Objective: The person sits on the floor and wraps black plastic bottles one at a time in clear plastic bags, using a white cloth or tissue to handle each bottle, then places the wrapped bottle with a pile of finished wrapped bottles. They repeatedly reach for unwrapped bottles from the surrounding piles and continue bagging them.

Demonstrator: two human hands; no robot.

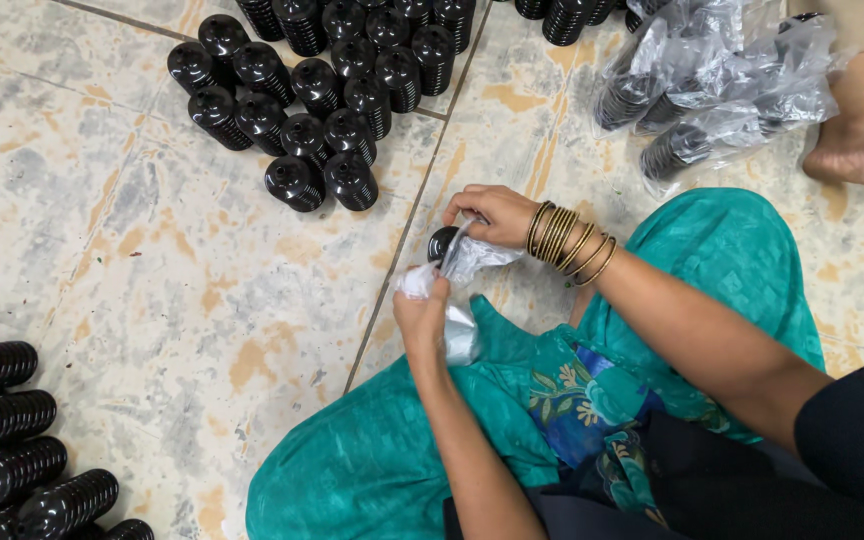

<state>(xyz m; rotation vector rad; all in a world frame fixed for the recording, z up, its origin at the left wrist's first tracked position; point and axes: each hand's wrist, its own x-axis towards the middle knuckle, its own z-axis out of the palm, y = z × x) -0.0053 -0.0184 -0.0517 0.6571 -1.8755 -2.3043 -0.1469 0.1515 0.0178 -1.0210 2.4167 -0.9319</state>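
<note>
Over the teal-clad lap, the left hand (422,318) grips a thin clear plastic bag (460,290) while the right hand (492,213) pinches its mouth around a glossy black ribbed plastic cap stack (441,241), bracing it for wrapping above the tiled floor (152,270).

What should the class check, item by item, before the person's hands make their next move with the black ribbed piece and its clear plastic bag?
1. Left hand grips the clear plastic bag: ok.
2. Right hand is on the black ribbed piece at the bag's mouth: ok.
3. Piece fully inside the bag: not ok, its end shows.
4. Bag free of tears: cannot tell.
5. Standing group of black pieces on the tiled floor lies apart from the hands: ok.
</note>
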